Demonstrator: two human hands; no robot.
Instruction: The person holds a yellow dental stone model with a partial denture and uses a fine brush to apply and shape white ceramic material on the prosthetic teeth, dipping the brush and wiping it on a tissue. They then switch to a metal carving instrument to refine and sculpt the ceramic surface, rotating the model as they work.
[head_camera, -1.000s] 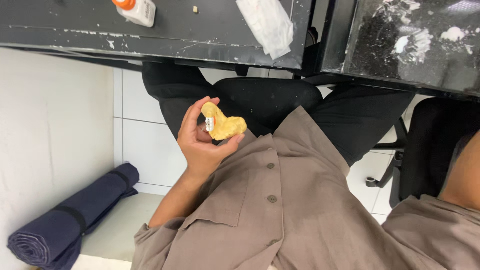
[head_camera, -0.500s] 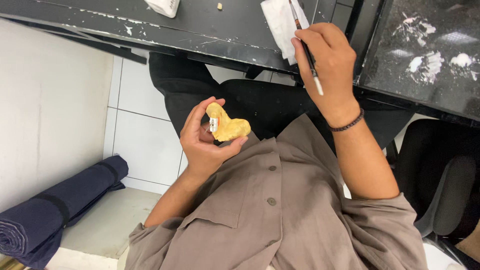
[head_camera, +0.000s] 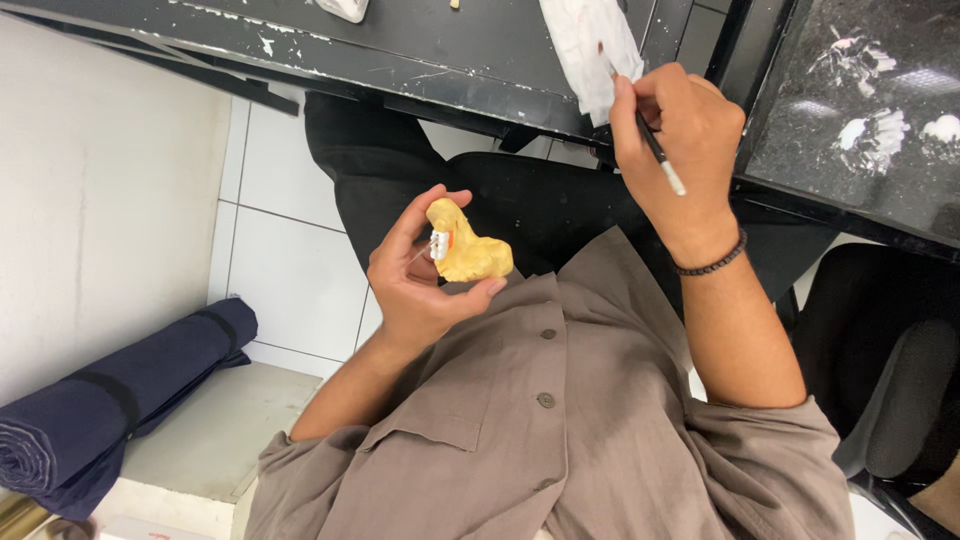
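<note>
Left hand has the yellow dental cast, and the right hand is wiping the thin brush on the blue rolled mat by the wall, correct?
Not quite. In the head view the right hand holds the thin brush against the white tissue on the black bench, not the blue rolled mat, which lies on the floor. The left hand does hold the yellow dental cast.

Head camera looks steeply down, close over the lap.

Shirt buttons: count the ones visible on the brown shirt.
2. One button sits higher on the brown shirt, just below the left hand holding the yellow model; the second button lies lower on the placket. Folds may hide others.
</note>
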